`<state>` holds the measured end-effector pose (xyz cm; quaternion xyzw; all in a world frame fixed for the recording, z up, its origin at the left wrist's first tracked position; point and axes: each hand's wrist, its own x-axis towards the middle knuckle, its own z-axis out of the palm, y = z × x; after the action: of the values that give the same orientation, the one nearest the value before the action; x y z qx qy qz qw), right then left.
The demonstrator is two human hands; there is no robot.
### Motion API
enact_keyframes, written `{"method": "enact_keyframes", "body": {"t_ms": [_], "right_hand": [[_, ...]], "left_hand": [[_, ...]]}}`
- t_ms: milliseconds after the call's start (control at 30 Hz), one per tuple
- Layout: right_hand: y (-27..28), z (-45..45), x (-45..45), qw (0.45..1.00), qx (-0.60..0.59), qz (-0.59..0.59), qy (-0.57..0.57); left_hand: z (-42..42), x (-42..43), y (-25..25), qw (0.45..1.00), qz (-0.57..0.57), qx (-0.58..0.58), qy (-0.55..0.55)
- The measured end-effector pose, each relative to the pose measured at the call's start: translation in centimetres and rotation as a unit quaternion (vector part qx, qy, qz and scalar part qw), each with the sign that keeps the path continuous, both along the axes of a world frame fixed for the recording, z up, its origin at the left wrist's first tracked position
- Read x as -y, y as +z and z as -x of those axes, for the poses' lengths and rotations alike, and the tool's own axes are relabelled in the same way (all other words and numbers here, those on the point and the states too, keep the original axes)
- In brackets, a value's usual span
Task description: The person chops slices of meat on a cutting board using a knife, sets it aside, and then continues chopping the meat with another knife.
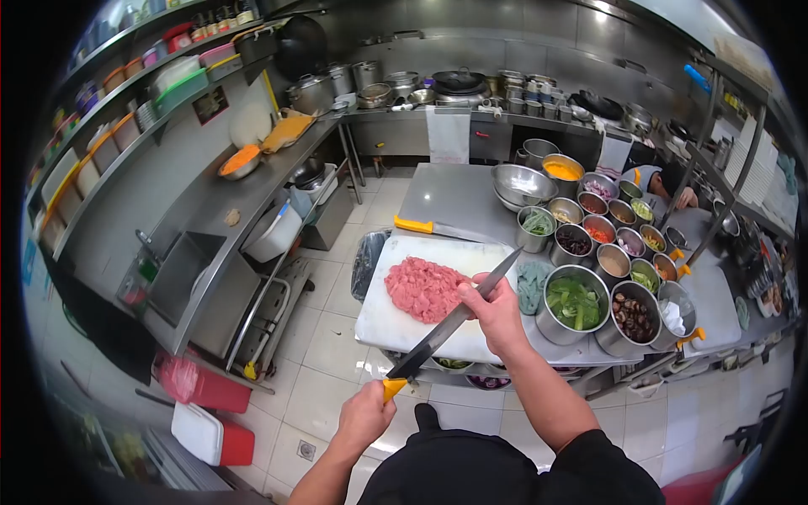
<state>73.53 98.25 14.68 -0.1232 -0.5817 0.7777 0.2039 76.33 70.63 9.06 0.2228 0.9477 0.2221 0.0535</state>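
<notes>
My left hand (365,418) is wrapped round the yellow handle of a long knife (429,343), held slanting over the near edge of a white cutting board (383,328). Higher up the blade, my right hand (495,310) pinches the flat steel between thumb and fingers, with the tip pointing up and away to the right. A heap of pink raw meat pieces (425,289) lies on the board, left of my right hand. Along the board's far edge rests a second knife (450,231) with a yellow handle. A grey-green cloth (532,286) lies right of the board.
Metal pots of greens (576,307) and mushrooms (633,318) stand right of the board, among several smaller ingredient containers. Steel bowls (522,183) sit behind. A co-worker (652,179) leans in at the far right. A sink (187,273) and red bins (215,438) are left.
</notes>
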Motion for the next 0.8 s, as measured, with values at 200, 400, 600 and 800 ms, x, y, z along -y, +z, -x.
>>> {"method": "enact_keyframes", "body": {"t_ms": [200, 400, 600, 800], "right_hand": [[-2.5, 7.9, 2.6, 0.998, 0.003, 0.046, 0.031], [-6.2, 16.6, 8.6, 0.992, 0.068, -0.028, 0.105], [-8.9, 20.4, 9.9, 0.990, 0.060, -0.123, -0.014], [-11.5, 13.2, 8.2, 0.904, 0.103, -0.230, -0.346]], "left_hand": [[8.3, 4.0, -0.9, 0.999, 0.014, 0.026, -0.021], [14.4, 9.7, -2.1, 0.994, -0.074, 0.007, 0.081], [23.1, 13.1, -1.2, 0.991, -0.074, 0.110, 0.011], [31.9, 11.7, -4.2, 0.963, -0.105, 0.066, -0.241]]}}
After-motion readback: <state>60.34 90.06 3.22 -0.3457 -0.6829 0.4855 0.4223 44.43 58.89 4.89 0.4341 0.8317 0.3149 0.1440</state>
